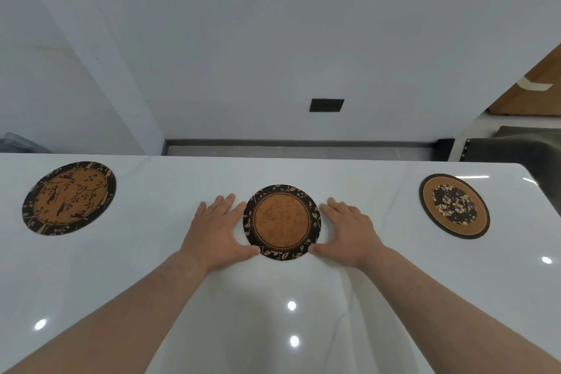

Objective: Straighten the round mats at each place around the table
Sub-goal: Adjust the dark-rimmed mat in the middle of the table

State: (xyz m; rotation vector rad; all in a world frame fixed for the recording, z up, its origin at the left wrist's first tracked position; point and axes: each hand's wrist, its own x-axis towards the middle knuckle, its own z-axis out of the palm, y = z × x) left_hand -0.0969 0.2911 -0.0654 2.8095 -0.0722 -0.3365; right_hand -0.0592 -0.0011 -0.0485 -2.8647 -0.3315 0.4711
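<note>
Three round mats lie along the far side of a glossy white table. The middle mat is brown with a black leaf-patterned rim. My left hand lies flat on the table against its left edge, thumb touching the near rim. My right hand mirrors it on the right edge, thumb at the near rim. Both hands have fingers spread and cup the mat from the sides without lifting it. A larger bird-and-branch mat lies far left. A mat with a dark floral centre lies far right.
The table's far edge runs just beyond the mats, with a white wall behind and a black wall socket. A dark chair stands past the table's right corner. A wooden panel shows at the upper right.
</note>
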